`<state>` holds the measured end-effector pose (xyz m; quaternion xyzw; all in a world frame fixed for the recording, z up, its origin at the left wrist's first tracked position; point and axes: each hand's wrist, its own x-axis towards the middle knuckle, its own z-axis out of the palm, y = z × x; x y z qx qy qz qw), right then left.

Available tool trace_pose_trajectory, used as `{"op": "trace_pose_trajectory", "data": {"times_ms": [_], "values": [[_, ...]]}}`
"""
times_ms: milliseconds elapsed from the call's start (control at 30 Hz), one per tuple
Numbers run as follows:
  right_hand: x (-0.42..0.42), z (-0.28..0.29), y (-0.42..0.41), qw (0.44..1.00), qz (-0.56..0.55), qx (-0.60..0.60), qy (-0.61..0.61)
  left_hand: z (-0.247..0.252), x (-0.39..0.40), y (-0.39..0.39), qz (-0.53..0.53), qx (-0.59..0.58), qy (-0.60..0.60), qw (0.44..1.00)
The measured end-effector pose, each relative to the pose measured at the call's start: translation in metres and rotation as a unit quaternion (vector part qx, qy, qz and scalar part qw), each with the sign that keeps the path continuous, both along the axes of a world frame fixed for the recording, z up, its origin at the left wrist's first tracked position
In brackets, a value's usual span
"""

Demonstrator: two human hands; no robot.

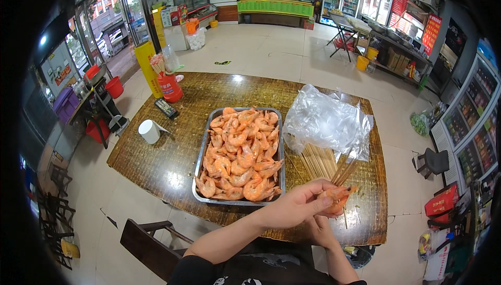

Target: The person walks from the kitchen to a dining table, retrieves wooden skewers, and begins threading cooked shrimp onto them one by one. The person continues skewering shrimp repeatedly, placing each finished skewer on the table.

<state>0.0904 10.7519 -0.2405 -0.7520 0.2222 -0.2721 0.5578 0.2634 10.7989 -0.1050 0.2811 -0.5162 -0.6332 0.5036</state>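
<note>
My left hand (309, 203) pinches a cooked orange shrimp (334, 199) between thumb and fingers, above the table's right front corner. Below and partly behind it is my right hand (323, 230), its fingertips hidden, so whether it holds anything does not show. Thin wooden skewers (319, 161) lie in a pile just beyond the hands. A few more skewers (344, 171) slant up right behind the shrimp; their lower ends are covered. To the left, a rectangular metal tray (199, 196) is heaped with whole cooked shrimp (238, 156).
A crumpled clear plastic bag (327, 122) lies beyond the skewers on the wooden table (176, 171). Toward the left are a white paper roll (149, 131), a remote control (166, 108) and a red container of sticks (170, 87). A dark wooden chair (150, 246) stands at front left.
</note>
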Motion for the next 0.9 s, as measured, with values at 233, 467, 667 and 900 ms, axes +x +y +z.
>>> {"op": "trace_pose_trajectory", "data": {"times_ms": [233,467,667,900], "values": [[0.015,0.005,0.004,0.982,-0.136,0.096,-0.092,0.000,0.006,0.013,0.202,0.166,0.230,0.938],[0.023,0.003,0.000,0.990,-0.139,0.008,-0.017,0.003,0.069,0.022,0.303,0.117,0.244,0.914],[0.029,0.043,0.018,0.976,-0.094,0.196,-0.004,-0.005,0.110,0.022,0.406,0.097,0.197,0.887],[0.034,0.048,0.034,0.972,-0.069,0.227,-0.001,0.000,0.129,0.029,0.394,0.089,0.280,0.871]]}}
